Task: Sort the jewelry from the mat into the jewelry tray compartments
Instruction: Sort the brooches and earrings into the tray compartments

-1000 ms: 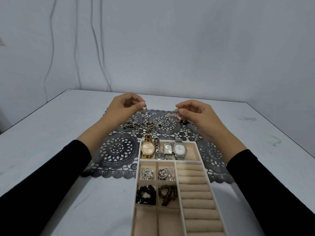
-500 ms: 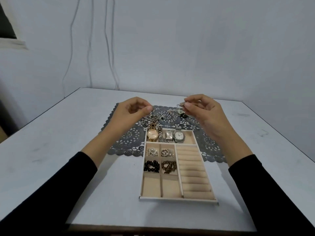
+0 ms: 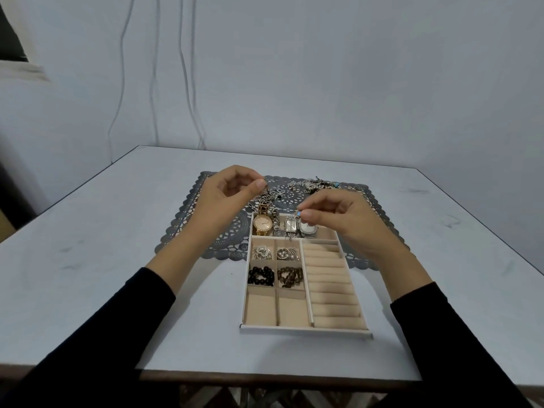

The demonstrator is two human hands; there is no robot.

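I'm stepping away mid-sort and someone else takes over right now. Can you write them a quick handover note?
Left hand pinches a link chain over the mat.
Right hand pinches a small silver piece above the watch compartment of the tray.
Done: four watches, two silver clusters, black beads and brown beads lie in compartments.
Left: both held items and the pile on the mat.
The two near compartments and the ring rolls hold nothing.

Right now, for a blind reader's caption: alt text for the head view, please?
The right hand pinches a small silver piece above the watches in a beige jewelry tray, while the left hand pinches a chain over the grey lace mat.
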